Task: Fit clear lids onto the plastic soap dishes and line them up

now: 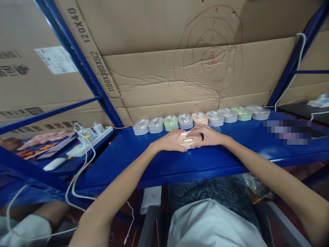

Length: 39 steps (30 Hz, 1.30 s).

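Note:
Just above the blue tabletop (159, 164), both of my hands grip a small pink lidded box (189, 140) with a pale oval tab on its front. My left hand (170, 140) is closed around its left side. On the opposite side and over the top, my right hand (209, 136) curls its fingers. Behind them, a row of similar boxes with clear domed lids lines the back edge, among them a green box (171, 122), a peach box (199, 118) and a grey box (141, 127). Something clear, partly hidden, lies behind my right hand.
Cardboard (154, 75) walls off the back between blue rack posts (79, 58). At left lie a power strip (88, 142) and white cables (84, 164), with another person's hand (10, 144) beyond. A blurred-out patch (288, 132) covers items at right.

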Available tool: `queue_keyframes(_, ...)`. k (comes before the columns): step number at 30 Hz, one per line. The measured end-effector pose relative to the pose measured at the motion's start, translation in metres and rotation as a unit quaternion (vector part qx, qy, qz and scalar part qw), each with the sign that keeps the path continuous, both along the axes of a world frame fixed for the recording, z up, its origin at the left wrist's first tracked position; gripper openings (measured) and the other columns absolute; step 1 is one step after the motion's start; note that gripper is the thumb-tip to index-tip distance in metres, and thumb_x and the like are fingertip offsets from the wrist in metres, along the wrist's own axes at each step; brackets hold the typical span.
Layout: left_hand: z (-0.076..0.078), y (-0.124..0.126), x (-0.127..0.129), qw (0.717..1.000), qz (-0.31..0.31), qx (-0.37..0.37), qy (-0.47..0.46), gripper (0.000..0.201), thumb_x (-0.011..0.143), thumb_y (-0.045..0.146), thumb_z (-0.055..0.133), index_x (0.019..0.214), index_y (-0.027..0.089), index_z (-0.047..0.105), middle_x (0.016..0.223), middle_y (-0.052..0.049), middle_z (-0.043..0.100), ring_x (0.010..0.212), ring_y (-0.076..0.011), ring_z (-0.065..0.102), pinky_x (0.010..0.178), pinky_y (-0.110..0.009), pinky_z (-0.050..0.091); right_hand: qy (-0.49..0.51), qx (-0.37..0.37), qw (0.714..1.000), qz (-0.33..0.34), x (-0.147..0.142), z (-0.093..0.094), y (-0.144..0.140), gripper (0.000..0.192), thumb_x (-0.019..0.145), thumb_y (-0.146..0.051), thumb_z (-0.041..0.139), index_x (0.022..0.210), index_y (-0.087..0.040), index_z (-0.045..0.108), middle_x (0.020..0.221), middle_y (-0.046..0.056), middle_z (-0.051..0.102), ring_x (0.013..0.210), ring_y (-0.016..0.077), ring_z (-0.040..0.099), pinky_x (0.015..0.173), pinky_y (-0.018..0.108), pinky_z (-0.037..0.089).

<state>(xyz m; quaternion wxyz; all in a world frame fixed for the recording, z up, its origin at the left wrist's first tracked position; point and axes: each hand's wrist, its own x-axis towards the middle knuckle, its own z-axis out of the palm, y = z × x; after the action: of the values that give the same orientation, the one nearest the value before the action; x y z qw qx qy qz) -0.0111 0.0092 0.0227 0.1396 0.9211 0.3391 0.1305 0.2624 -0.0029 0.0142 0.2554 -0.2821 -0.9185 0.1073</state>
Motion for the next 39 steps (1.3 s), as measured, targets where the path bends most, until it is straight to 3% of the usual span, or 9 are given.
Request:
queue_keyframes(7, 0.000, -0.002, 0.002, 1.000, 0.019, -0.013, -0.017, 0.074, 0.070, 0.052, 0.090, 0.133, 0.022, 0.065, 0.131, -0.012, 0.070, 0.120, -0.0404, 0.065, 0.101, -0.053, 0.053, -0.003, -0.004, 1.000, 0.008, 0.000, 0.000, 0.001, 0.047, 0.091, -0.062, 0.080, 0.131, -0.037, 0.081, 0.134, 0.003, 0.080, 0.128, 0.0320, 0.070, 0.114, 0.051, 0.048)
queue_keyframes(15, 0.002, -0.003, 0.003, 0.998, 0.011, -0.031, -0.059, 0.102, 0.065, 0.049, 0.094, 0.153, 0.020, 0.051, 0.149, -0.016, 0.063, 0.134, -0.0445, 0.061, 0.111, -0.056, 0.050, 0.034, -0.011, 0.999, -0.024, 0.001, -0.004, 0.006, 0.046, 0.091, -0.060, 0.080, 0.127, -0.031, 0.082, 0.130, 0.006, 0.080, 0.125, 0.0316, 0.070, 0.114, 0.052, 0.049)
queue_keyframes(21, -0.004, 0.005, -0.001, 0.995, 0.007, -0.053, -0.086, 0.108, 0.063, 0.057, 0.098, 0.152, 0.019, 0.051, 0.148, -0.018, 0.064, 0.132, -0.0441, 0.063, 0.110, -0.059, 0.050, 0.084, -0.035, 0.995, -0.036, 0.001, -0.005, 0.008, 0.045, 0.090, -0.060, 0.081, 0.120, -0.027, 0.082, 0.125, 0.007, 0.081, 0.119, 0.0295, 0.073, 0.106, 0.047, 0.055)
queue_keyframes(27, -0.007, 0.011, -0.003, 0.988, 0.030, -0.102, -0.111, 0.117, 0.060, 0.062, 0.099, 0.156, 0.021, 0.048, 0.154, -0.018, 0.059, 0.139, -0.0452, 0.059, 0.113, -0.060, 0.049, 0.106, -0.028, 0.994, -0.026, -0.002, 0.001, 0.004, 0.037, 0.096, -0.056, 0.075, 0.114, -0.026, 0.084, 0.117, 0.007, 0.083, 0.112, 0.0285, 0.073, 0.104, 0.048, 0.054)
queue_keyframes(33, -0.011, 0.013, -0.004, 0.985, 0.035, -0.106, -0.134, 0.118, 0.056, 0.059, 0.102, 0.153, 0.019, 0.049, 0.151, -0.020, 0.061, 0.137, -0.0453, 0.060, 0.114, -0.063, 0.048, 0.112, -0.011, 0.992, -0.048, -0.004, 0.001, 0.007, 0.036, 0.099, -0.056, 0.070, 0.107, -0.024, 0.085, 0.111, 0.009, 0.084, 0.108, 0.0285, 0.072, 0.106, 0.050, 0.050)
queue_keyframes(39, -0.018, 0.017, -0.004, 0.974, 0.024, -0.119, -0.189, 0.120, 0.057, 0.054, 0.104, 0.156, 0.019, 0.046, 0.139, -0.018, 0.067, 0.130, -0.0418, 0.065, 0.110, -0.061, 0.051, 0.159, -0.050, 0.983, -0.074, -0.004, -0.001, 0.010, 0.045, 0.099, -0.062, 0.065, 0.099, -0.021, 0.084, 0.099, 0.008, 0.083, 0.092, 0.0250, 0.071, 0.084, 0.039, 0.053)
